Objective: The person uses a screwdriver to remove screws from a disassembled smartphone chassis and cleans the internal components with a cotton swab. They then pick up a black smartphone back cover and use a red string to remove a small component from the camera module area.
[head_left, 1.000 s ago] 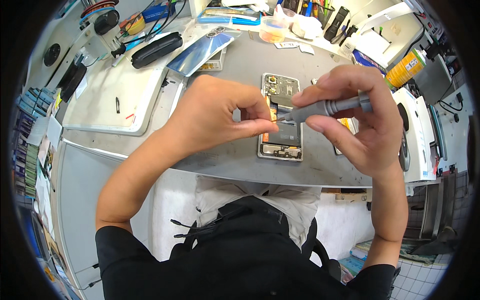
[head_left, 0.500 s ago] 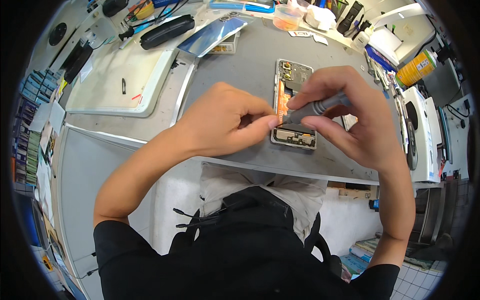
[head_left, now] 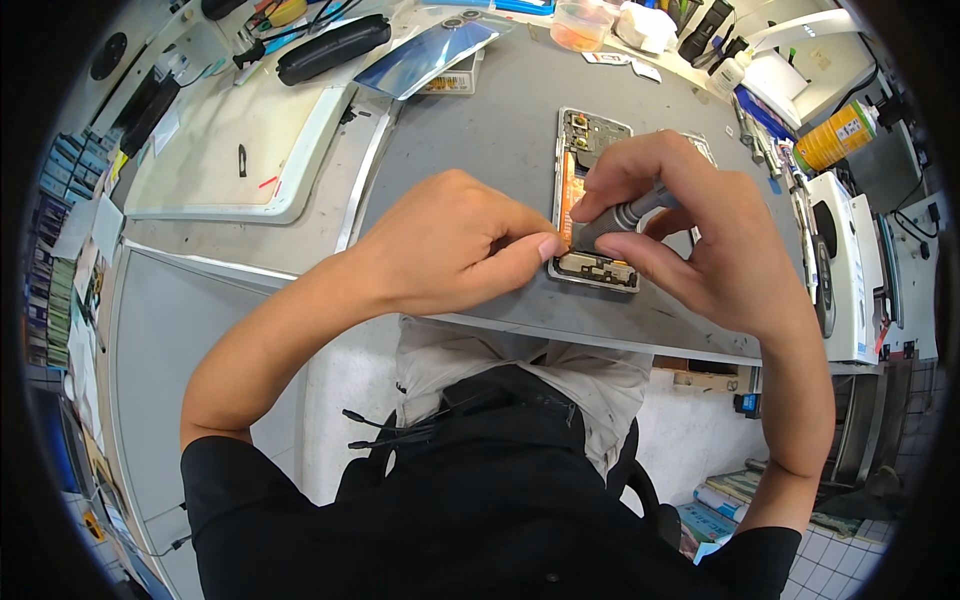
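Note:
An opened smartphone (head_left: 607,130) lies on the grey work mat, its back off, its inner metal parts and an orange strip exposed. Between thumb and fingers, my right hand (head_left: 705,230) grips a thick grey screwdriver (head_left: 603,230), tilted over the phone's lower half. My left hand (head_left: 465,245) is closed in a pinch at the phone's lower left edge, close to the tool's lower end. Whatever is between those fingertips is too small to make out. My right hand and the tool cover the phone's middle, and the tool's tip is hard to see.
A blue glossy phone back cover (head_left: 435,55) rests on a small box (head_left: 455,78) at the far left. Beside it are a white pad (head_left: 215,160) and a black case (head_left: 333,50). Several tools and a yellow can (head_left: 838,135) line the right side.
The screwdriver stands a little more upright over the phone. The left hand's pinch stays by the phone's lower left edge. The whole view has shifted slightly.

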A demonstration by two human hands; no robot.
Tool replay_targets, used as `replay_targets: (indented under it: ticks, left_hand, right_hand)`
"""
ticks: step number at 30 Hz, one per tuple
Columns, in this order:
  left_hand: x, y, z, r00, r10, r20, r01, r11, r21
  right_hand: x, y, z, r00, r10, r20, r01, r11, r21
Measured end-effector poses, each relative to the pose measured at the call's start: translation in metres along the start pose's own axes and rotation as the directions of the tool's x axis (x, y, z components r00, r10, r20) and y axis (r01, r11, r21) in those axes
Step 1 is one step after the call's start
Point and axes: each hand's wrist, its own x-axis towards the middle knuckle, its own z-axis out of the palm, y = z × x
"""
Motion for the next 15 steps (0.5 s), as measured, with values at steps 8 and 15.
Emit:
replay_targets:
  ticks: [8, 15]
  left_hand:
    - [-0.001, -0.002, -0.002, 1.000, 0.023, 0.017, -0.023, 1.000, -0.012]
    - [-0.005, -0.011, -0.010, 1.000, -0.004, -0.029, 0.002, 0.998, -0.059]
  right_hand:
    - [0.001, -0.003, 0.002, 0.999, -0.012, 0.040, 0.012, 1.000, -0.003]
    - [0.007, -0.009, -0.002, 0.992, -0.042, 0.119, 0.055, 0.993, -0.105]
